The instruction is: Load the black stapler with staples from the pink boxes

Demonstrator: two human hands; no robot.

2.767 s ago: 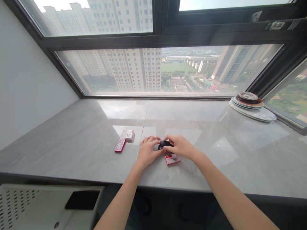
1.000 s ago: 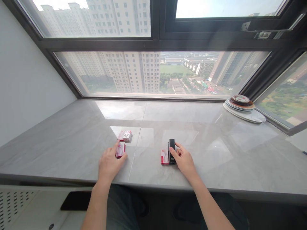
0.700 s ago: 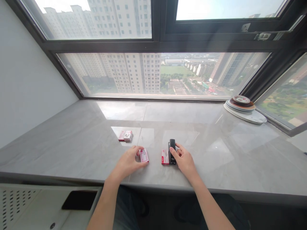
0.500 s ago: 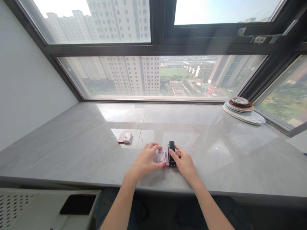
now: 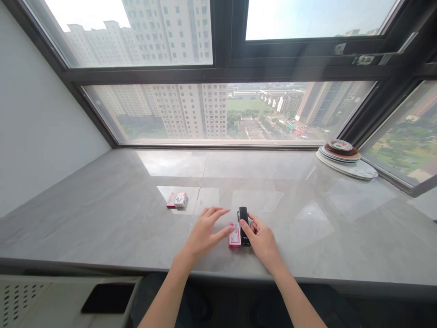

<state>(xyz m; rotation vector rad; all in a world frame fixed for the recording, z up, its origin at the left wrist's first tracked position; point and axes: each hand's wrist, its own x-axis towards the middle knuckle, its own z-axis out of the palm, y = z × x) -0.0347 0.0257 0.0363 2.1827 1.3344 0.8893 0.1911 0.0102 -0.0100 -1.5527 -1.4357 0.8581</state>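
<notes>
A black stapler [image 5: 244,217] lies lengthwise on the grey counter [image 5: 136,228], and my right hand [image 5: 263,237] grips it from the right, thumb on top. Directly against its left side is a small red-and-white box [image 5: 235,239], face up. My left hand [image 5: 204,231] is open beside that box, its fingers spread above the stone. The left thumb tip overlaps the box's upper part; whether it touches is hard to tell. What lies beneath the box is hidden.
Two more small boxes, a white one [image 5: 180,199] and a red-pink one [image 5: 170,201], sit together farther left. A stack of plates [image 5: 362,170] stands at the far right by the window frame [image 5: 218,74]. Below the counter's left front edge is a dark flat rectangle [image 5: 108,298].
My left hand has let go of the red-and-white box, its fingers opening. The box now lies closer against the stapler. My right hand keeps its hold.
</notes>
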